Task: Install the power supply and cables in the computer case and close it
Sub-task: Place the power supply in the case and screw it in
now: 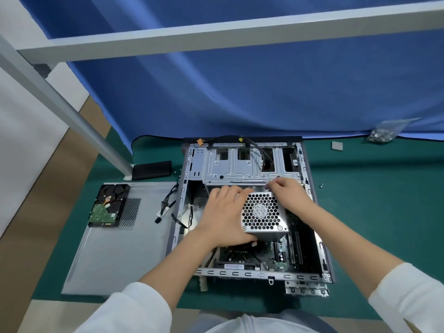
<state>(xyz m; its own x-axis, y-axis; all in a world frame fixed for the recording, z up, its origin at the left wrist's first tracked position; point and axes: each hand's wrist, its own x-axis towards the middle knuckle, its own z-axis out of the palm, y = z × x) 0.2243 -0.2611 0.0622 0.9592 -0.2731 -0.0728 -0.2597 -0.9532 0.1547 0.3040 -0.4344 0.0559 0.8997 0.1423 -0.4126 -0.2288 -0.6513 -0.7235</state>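
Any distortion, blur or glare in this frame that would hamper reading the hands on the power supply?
Head view: wide-angle bowing bends the frame bar; light even, no glare; left hand, right hand and power supply reasonably sharp; screw bag at the far right soft.

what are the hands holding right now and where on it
Both hands hold the power supply over the open case: left hand on its left side, right hand at its far right edge.

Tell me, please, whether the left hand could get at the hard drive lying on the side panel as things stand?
Probably yes. The hard drive lies in the open on the side panel, left of the case, with nothing over it. The left hand would first have to let go of the power supply.
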